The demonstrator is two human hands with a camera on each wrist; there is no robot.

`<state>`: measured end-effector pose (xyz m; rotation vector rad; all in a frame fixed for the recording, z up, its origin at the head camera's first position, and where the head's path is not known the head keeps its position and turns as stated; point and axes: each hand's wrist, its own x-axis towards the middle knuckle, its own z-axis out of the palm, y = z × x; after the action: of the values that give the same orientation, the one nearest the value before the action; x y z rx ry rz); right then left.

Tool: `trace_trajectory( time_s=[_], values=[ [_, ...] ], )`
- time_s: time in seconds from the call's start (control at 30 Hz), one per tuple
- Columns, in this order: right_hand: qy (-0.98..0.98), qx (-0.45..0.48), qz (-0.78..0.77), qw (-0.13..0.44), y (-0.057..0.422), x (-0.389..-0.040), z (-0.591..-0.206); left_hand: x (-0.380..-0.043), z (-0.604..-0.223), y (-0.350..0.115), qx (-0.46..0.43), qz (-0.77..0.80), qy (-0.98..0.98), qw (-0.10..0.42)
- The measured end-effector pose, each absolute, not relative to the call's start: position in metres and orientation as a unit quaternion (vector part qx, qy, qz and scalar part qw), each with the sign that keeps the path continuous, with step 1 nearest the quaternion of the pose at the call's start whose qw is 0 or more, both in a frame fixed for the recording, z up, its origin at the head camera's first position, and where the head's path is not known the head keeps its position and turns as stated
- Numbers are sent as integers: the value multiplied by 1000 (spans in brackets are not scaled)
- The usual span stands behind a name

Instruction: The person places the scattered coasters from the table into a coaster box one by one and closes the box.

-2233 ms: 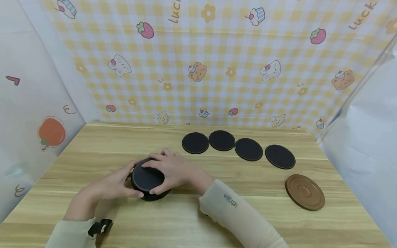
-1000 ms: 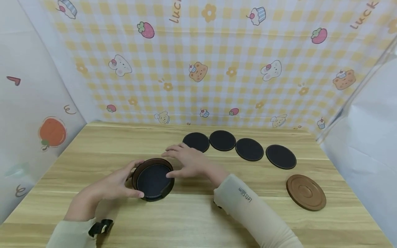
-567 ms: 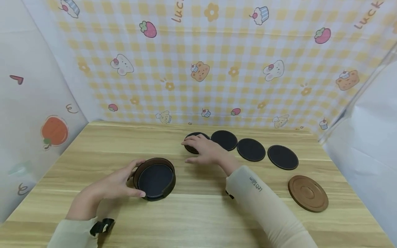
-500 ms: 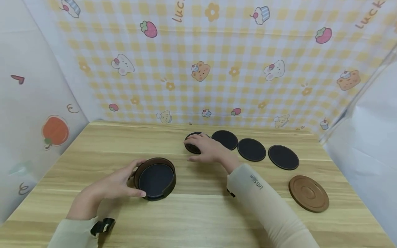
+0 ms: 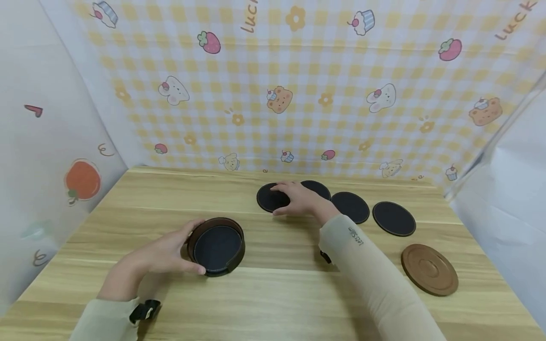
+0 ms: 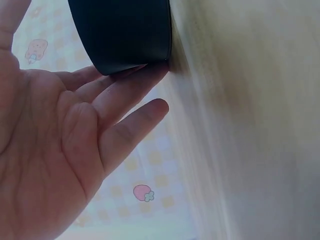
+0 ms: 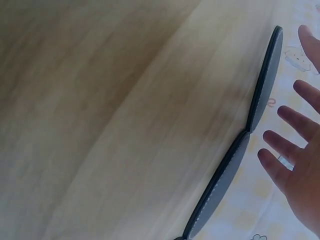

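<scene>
A round black coaster holder (image 5: 241, 255) with a brown inner wall stands on the table, and a black coaster (image 5: 217, 247) lies flat inside it. My left hand (image 5: 164, 253) holds the holder's left side, thumb at the front and fingers behind; in the left wrist view the fingers touch the dark wall. At the back, my right hand (image 5: 300, 199) is spread over the leftmost coaster (image 5: 266, 199) and partly hides the second coaster (image 5: 317, 188). In the right wrist view that hand (image 7: 305, 180) has spread fingers and holds nothing; contact is unclear.
A third coaster (image 5: 351, 207) and a fourth coaster (image 5: 394, 219) continue the row to the right. Nearer the right edge lies a brown ringed disc (image 5: 428, 270). A checked cloth (image 5: 239, 85) hangs behind the wooden table (image 5: 264, 308).
A coaster under my right hand has gone down into the holder. That hand has since moved right and back to the row, lately shifting slightly right. My left hand stays at the holder.
</scene>
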<state>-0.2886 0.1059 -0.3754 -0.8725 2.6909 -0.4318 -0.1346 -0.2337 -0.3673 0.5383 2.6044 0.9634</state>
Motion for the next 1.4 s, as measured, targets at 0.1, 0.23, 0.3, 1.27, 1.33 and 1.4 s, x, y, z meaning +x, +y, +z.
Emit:
trace_trajectory(
  time_s=[0.1, 0.23, 0.3, 1.27, 1.33, 1.4],
  values=[
    [931, -299, -153, 145, 106, -291, -377, -134, -367, -233, 189, 328, 913, 150],
    [930, -292, -159, 154, 104, -292, -377, -132, -367, -232, 186, 324, 916, 149],
    [930, -287, -163, 160, 104, -293, -378, -131, -366, -232, 183, 321, 917, 149],
    [941, -281, -121, 144, 96, -297, -379, -135, -364, -231, 171, 333, 914, 158],
    [940, -287, -120, 142, 96, -296, -379, -134, -365, -232, 169, 336, 913, 160],
    [939, -289, -122, 141, 97, -296, -379, -134, -365, -232, 165, 335, 914, 161]
  ],
)
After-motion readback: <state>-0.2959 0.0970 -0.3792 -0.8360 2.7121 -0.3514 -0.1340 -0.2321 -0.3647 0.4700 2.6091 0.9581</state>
